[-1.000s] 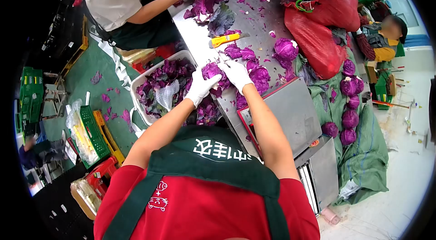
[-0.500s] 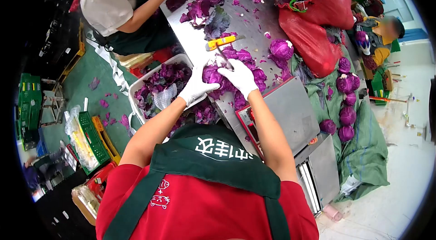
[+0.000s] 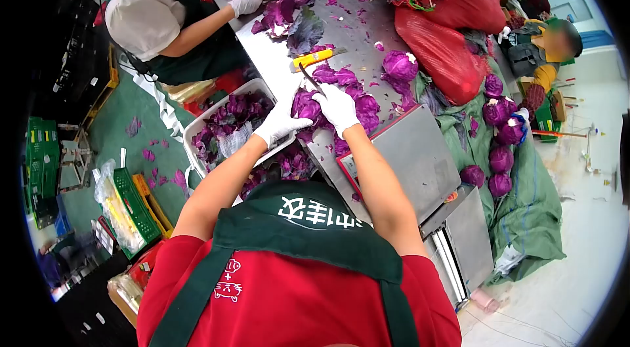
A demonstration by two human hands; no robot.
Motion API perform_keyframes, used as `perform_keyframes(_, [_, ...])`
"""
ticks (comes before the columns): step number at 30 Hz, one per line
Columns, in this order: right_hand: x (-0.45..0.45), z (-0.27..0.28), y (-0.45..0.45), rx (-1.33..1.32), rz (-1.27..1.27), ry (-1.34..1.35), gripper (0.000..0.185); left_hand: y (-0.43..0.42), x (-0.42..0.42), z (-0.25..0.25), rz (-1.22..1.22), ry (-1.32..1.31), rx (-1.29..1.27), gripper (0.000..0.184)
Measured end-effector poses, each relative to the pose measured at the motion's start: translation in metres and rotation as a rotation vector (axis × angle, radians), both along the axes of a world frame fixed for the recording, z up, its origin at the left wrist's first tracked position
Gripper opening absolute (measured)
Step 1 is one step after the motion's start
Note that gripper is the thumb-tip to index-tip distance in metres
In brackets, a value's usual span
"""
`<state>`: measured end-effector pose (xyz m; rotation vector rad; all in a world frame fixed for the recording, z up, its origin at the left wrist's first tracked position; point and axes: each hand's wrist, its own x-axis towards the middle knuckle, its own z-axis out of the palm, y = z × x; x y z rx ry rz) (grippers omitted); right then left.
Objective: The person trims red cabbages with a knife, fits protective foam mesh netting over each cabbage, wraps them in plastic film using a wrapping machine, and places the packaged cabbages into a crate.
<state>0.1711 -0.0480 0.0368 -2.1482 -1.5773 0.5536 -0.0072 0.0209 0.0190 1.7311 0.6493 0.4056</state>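
A red cabbage sits between my two white-gloved hands at the near edge of the metal table. My left hand is closed around its left side, with the thumb towards me. On its right, my right hand is closed on a knife, whose dark, narrow blade points up and left over the cabbage; the handle is hidden in the glove. Just beyond lies a yellow utility knife on the table. Loose purple leaves surround the cabbage.
Below my left hand stands a white bin full of leaves. A metal scale is to the right, near red mesh sacks and a row of cabbages. A co-worker handles cabbage at upper left; another person reaches in at right.
My right hand and the knife have shifted slightly left over the cabbage. The co-worker's hands have moved apart, one on a cabbage. The person at right has reached down to the cabbage row.
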Motion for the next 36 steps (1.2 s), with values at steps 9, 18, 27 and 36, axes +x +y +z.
perform_keyframes(9, [-0.010,0.023,-0.011,0.000,0.039,0.085,0.044,-0.006,-0.006,0.006,-0.048,-0.010,0.093,0.108])
perform_keyframes(18, [0.012,-0.033,0.015,0.061,-0.252,0.154,0.035,-0.018,-0.013,0.004,-0.010,0.020,0.119,0.102])
perform_keyframes(27, [-0.001,0.029,-0.019,-0.057,0.054,0.197,0.067,-0.014,-0.013,0.008,0.037,-0.025,0.043,0.096])
perform_keyframes(36, [-0.012,0.007,-0.034,-0.106,-0.242,0.763,0.041,-0.020,0.001,0.008,0.450,0.042,0.192,0.027])
